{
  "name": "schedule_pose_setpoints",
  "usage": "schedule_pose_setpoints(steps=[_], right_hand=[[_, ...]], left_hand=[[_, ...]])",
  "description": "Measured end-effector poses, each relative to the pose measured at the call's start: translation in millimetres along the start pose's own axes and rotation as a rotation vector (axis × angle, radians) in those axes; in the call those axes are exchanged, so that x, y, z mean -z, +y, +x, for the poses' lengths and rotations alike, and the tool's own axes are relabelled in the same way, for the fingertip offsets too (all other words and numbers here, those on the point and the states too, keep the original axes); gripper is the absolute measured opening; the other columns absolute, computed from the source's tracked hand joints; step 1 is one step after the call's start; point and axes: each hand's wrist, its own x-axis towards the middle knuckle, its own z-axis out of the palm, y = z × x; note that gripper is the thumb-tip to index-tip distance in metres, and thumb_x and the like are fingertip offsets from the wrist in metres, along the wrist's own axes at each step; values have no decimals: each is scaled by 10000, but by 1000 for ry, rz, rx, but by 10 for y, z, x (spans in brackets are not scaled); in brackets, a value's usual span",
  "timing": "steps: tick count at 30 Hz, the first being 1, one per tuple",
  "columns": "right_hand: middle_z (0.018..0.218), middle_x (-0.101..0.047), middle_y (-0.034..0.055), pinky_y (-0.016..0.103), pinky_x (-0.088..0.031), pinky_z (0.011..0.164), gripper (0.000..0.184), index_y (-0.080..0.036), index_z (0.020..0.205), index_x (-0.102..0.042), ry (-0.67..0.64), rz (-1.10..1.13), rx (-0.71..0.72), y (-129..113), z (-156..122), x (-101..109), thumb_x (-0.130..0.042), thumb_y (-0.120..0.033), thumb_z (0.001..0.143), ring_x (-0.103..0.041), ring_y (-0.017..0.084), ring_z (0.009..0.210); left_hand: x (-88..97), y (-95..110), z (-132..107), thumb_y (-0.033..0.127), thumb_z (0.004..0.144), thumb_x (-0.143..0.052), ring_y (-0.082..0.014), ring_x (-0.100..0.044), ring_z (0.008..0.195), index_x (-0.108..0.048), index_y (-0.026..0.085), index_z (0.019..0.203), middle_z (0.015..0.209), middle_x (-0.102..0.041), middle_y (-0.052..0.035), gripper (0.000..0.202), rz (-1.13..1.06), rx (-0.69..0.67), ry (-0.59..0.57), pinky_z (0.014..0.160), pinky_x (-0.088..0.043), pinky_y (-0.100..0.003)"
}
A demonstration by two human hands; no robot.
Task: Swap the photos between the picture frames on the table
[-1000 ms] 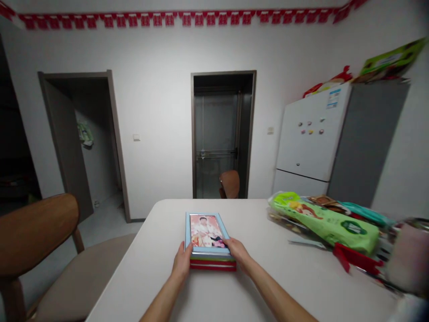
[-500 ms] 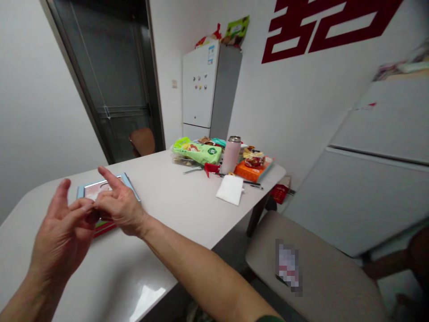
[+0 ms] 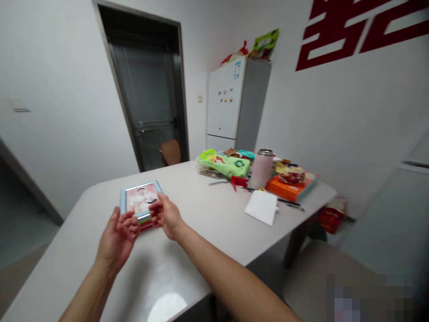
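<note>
In the lower left of the view, the left hand is raised, its fingers loosely curled and released; just beyond it, left of centre, a stack of picture frames is set on the tabletop, a light-blue one uppermost; its right edge is partly overlapped by the right hand, likewise half curled with nothing grasped, though whether the stack is touched cannot be told; right of centre, a green packet, a pink flask and an orange box are grouped.
</note>
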Motion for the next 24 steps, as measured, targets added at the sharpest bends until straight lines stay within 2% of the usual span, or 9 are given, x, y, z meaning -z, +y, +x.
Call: schedule_pose_setpoints(steps=[2, 4, 10, 12, 14, 16, 18, 21, 24], right_hand=[[337, -334, -71, 174, -174, 301, 527, -185, 445, -355, -43, -66, -23, -28, 59, -26, -229, -630, 698, -263, 40, 274], [314, -267, -85, 179, -142, 296, 555, -198, 413, -277, -106, -152, -39, -48, 111, -88, -182, -676, 678, -191, 33, 258], [342, -203, -85, 208, -174, 316, 555, -220, 431, -203, -133, -547, 8, 62, 251, -251, -7, -673, 684, -160, 53, 279], [358, -248, -66, 223, -231, 356, 544, -221, 433, -239, -89, -719, 82, 146, 332, -214, -20, -628, 721, -236, 73, 309], [435, -386, -20, 243, -308, 452, 502, -206, 450, -339, -46, -896, 194, 224, 416, -142, -175, -574, 750, -389, 108, 430], [631, -518, 34, 275, -342, 606, 326, -183, 543, -469, -35, -1063, 319, 292, 472, -66, -431, -466, 699, -479, 162, 671], [810, -544, 56, 313, -310, 730, 142, -180, 677, -543, -62, -1202, 423, 356, 475, -14, -581, -294, 602, -454, 202, 848], [865, -542, 48, 335, -276, 791, 203, -194, 757, -568, -143, -1347, 513, 456, 368, 16, -581, -138, 562, -438, 205, 890], [862, -549, 32, 330, -300, 788, 221, -216, 784, -576, -209, -1416, 550, 532, 175, 45, -561, -136, 579, -454, 195, 872]], left_hand=[[25, 63, 34, 570, 779, -268, -50, -330, 289, -450, 150, 487, 352, -392, 42, 544, 21, 111, -152, 284, -236, -131], [27, 117, 84, 684, 723, -110, -35, -231, 248, -353, 167, 405, 303, -313, 55, 654, 91, 198, -226, 265, -131, -130], [100, 83, 256, 766, 633, -148, -30, -180, 223, -347, 173, 381, 260, -297, 52, 675, 138, 255, -122, 278, -64, -149], [223, -36, 293, 779, 611, -178, -28, -181, 216, -354, 170, 380, 254, -306, 49, 674, 154, 284, -58, 282, -57, -147], [381, -201, 327, 766, 611, -251, -25, -200, 211, -374, 162, 389, 258, -331, 46, 655, 171, 306, 23, 285, -59, -140], [536, -375, 369, 695, 640, -379, -28, -253, 215, -424, 145, 426, 282, -373, 45, 592, 177, 304, 104, 283, -93, -133], [644, -517, 416, 589, 683, -465, -46, -355, 251, -486, 123, 501, 342, -452, 22, 501, 154, 265, 162, 288, -190, -136], [672, -635, 453, 439, 730, -511, -95, -540, 437, -555, 113, 690, 545, -592, -35, 331, 74, 126, 190, 405, -378, -166], [584, -668, 374, 339, 716, -547, -149, -605, 717, -551, 159, 882, 815, -637, -47, 245, 11, -40, 189, 587, -461, -215]])
